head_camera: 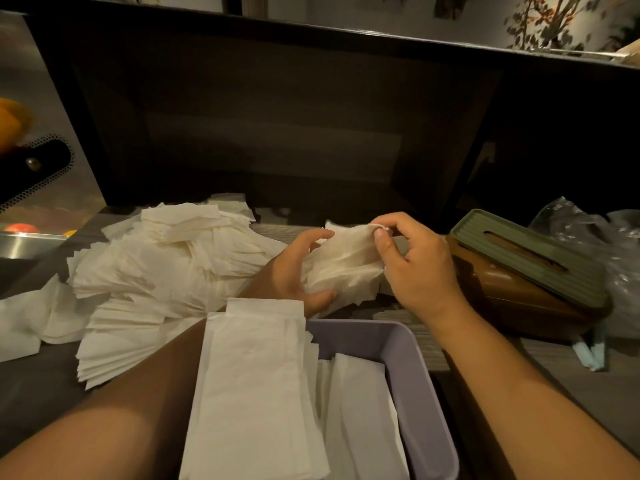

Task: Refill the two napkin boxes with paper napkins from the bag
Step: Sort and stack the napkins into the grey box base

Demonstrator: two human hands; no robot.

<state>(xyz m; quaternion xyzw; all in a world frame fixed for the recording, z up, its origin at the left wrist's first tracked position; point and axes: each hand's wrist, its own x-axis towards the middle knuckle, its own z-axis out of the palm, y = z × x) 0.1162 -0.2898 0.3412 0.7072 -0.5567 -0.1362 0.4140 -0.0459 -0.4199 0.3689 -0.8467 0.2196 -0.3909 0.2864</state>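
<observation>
both hands grip one napkin wad (343, 268) between them, left hand (298, 271) cupping its lower end, right hand (412, 265) pinching its top, long axis tilted up-right.

Left hand (294, 268) curled, right hand (412, 261) pinching, both forearms outstretched.

I am finding no legible text, label, brand, number or sign anywhere in the head view. I am checking the green lid (530, 258) of the brown napkin box (519, 299), the purple napkin box (412, 372), the loose paper napkins (166, 261) and the clear plastic bag (595, 233): none is showing any readable marking.
</observation>
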